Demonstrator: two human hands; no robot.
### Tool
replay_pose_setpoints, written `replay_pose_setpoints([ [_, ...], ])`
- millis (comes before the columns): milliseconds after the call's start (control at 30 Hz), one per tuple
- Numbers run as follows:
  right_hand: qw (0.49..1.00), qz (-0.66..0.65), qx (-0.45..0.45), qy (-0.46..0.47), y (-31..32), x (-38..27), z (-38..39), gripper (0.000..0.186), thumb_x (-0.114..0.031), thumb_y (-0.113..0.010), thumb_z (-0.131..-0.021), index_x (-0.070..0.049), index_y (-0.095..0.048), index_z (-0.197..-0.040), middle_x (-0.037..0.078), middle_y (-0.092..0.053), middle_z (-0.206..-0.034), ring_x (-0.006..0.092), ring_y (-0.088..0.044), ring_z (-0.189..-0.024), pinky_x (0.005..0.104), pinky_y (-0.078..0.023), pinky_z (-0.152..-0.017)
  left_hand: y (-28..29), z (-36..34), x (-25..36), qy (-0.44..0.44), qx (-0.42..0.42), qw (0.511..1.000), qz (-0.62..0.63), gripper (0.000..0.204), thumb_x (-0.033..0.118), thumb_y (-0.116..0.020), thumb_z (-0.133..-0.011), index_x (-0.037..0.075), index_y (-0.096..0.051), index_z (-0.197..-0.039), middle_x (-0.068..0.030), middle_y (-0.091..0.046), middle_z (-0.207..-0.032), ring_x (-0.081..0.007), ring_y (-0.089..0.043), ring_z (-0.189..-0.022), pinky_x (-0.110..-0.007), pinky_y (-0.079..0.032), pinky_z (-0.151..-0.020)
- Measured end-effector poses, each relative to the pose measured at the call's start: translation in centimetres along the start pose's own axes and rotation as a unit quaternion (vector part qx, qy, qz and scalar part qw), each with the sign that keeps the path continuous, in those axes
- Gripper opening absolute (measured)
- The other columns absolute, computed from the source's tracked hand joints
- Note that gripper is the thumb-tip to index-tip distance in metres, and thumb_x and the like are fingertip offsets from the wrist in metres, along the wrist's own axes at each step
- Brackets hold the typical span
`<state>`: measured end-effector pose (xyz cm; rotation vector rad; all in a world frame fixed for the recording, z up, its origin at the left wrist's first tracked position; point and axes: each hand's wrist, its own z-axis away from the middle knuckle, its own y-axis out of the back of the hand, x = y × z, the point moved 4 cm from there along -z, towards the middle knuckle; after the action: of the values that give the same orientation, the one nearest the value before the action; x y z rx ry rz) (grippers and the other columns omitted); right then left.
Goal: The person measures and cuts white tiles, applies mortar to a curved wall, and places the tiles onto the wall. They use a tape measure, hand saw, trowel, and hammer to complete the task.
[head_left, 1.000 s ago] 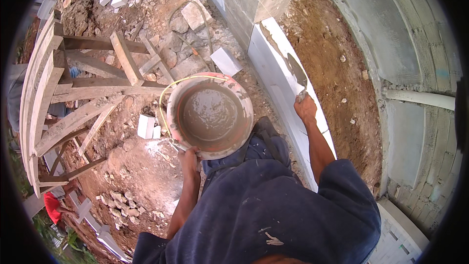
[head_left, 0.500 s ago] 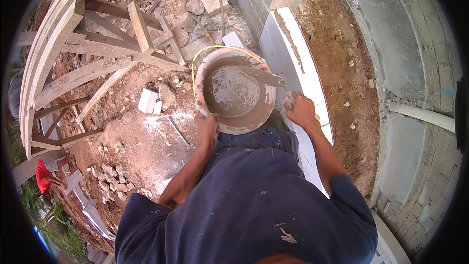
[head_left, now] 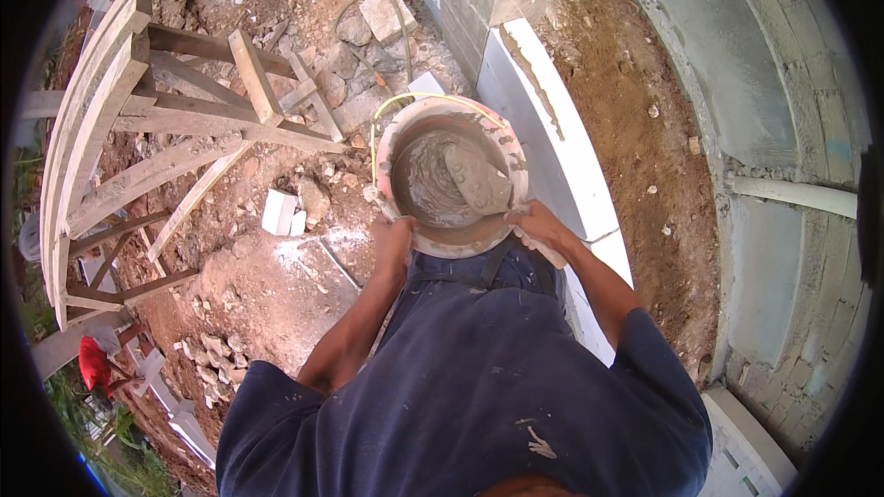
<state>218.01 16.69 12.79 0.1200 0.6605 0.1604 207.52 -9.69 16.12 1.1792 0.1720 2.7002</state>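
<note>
In the middle a mortar-smeared bucket point(head_left: 413, 229) with a yellow handle holds wet grey mortar point(head_left: 419, 189). My left hand point(head_left: 394, 244) grips the handle at the bucket's near left rim. My right hand point(head_left: 543, 235) is closed round a trowel's handle at the near right rim; the trowel blade point(head_left: 474, 179), coated in mortar, dips into the bucket. Just right of the bucket runs a low wall of white blocks point(head_left: 580, 179), a patchy strip of mortar point(head_left: 537, 74) along its top.
A curved timber frame point(head_left: 129, 193) stands left. Loose white blocks point(head_left: 278, 210), rubble point(head_left: 219, 357) and a hose point(head_left: 405, 18) lie on dirt ground. A grey wall point(head_left: 783, 276) with a white pipe point(head_left: 787, 195) is on the right. A person in red point(head_left: 97, 364) bends at lower left.
My right hand with the trowel came from the white wall's top to the bucket; the blade now sits down in the mortar. My left hand and bucket shifted slightly up and right in view.
</note>
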Motion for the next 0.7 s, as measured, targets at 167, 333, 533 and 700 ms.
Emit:
replay_pose_setpoints([
  [167, 0.973, -0.226, -0.044, -0.001, 2.0, -0.9, 2.1, 0.022, -0.022, -0.056, -0.086, 0.000, -0.059, -0.085, 0.007, -0.055, -0.068, 0.0169, -0.053, -0.050, 0.0320, -0.044, -0.044, 2.5, -2.2, -0.6, 0.016, -0.016, 0.999, 0.035, 0.019, 0.003, -0.057, -0.073, -0.004, -0.056, -0.091, -0.0074, -0.058, -0.071, -0.0158, -0.055, -0.055, -0.029, -0.046, -0.049],
  [333, 0.960, -0.211, 0.184, 0.011, 9.1, 3.9, -0.1, 0.025, -0.024, -0.051, -0.085, -0.001, -0.060, -0.090, 0.008, -0.056, -0.068, 0.0182, -0.054, -0.052, 0.0328, -0.045, -0.048, 3.9, -2.3, -0.7, 0.038, 0.018, 0.999, 0.035, 0.018, 0.003, -0.057, -0.073, -0.004, -0.056, -0.090, -0.0078, -0.059, -0.071, -0.0158, -0.055, -0.054, -0.029, -0.046, -0.048],
  [533, 0.898, 0.221, 0.369, -0.100, 14.3, -3.2, -8.4, 0.039, -0.028, -0.054, -0.081, 0.000, -0.065, -0.105, 0.026, -0.065, -0.105, 0.0408, -0.063, -0.101, 0.0474, -0.049, -0.088, 6.7, -2.1, -1.5, 0.050, 0.057, 0.996, 0.056, 0.021, -0.001, -0.056, -0.071, -0.005, -0.055, -0.091, -0.0095, -0.059, -0.073, -0.0164, -0.056, -0.053, -0.028, -0.045, -0.044],
  [700, 0.874, 0.286, 0.385, -0.076, 16.7, -12.0, -15.4, 0.030, -0.020, -0.056, -0.081, 0.000, -0.068, -0.101, 0.023, -0.067, -0.107, 0.0355, -0.066, -0.101, 0.0433, -0.052, -0.086, 7.9, -2.0, -2.0, 0.059, 0.073, 0.993, 0.078, 0.028, -0.004, -0.055, -0.069, -0.011, -0.054, -0.096, -0.0126, -0.059, -0.078, -0.0177, -0.056, -0.053, -0.029, -0.046, -0.042],
])
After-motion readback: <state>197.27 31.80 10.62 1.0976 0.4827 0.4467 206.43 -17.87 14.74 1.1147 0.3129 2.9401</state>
